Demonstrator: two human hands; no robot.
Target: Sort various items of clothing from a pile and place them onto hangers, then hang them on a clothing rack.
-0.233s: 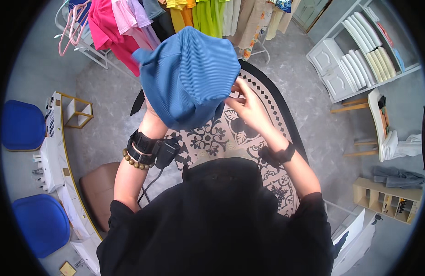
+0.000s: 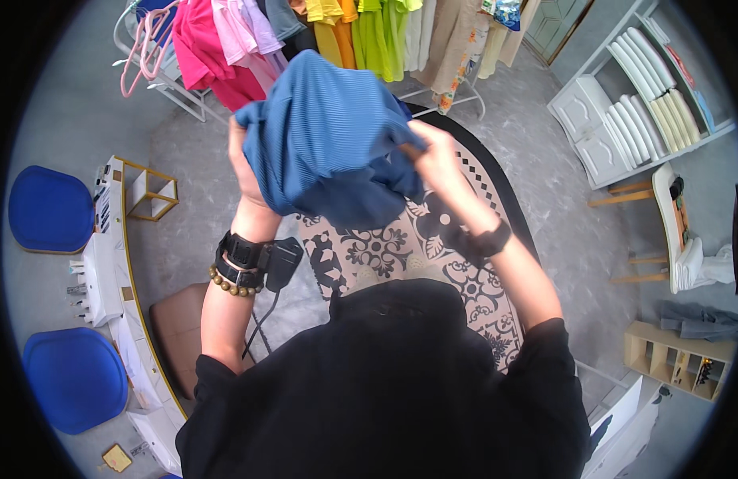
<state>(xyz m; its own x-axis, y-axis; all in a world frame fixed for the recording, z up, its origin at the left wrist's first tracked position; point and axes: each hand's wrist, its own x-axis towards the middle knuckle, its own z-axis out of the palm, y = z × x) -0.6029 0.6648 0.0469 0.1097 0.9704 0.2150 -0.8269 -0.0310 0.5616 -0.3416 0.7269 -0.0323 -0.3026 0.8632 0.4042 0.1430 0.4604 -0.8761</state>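
Observation:
A bunched blue ribbed garment is held up in front of me, its exact kind hidden by the folds. My left hand grips its left side, with most of the fingers behind the cloth. At the right edge, my right hand pinches a darker fold, slightly smeared by motion. The lower part of the cloth hangs loose between both hands, over the patterned mat.
Beyond the garment stands a rack of colourful clothes, with pink hangers at its left end. A white shelf unit holds folded stacks at right. Blue chairs and a long counter line the left; a brown stool sits near it.
My right hand has closed on the garment's right edge and pulls it outward. The cloth has opened and sagged there, showing darker folds. My left hand stays on its side.

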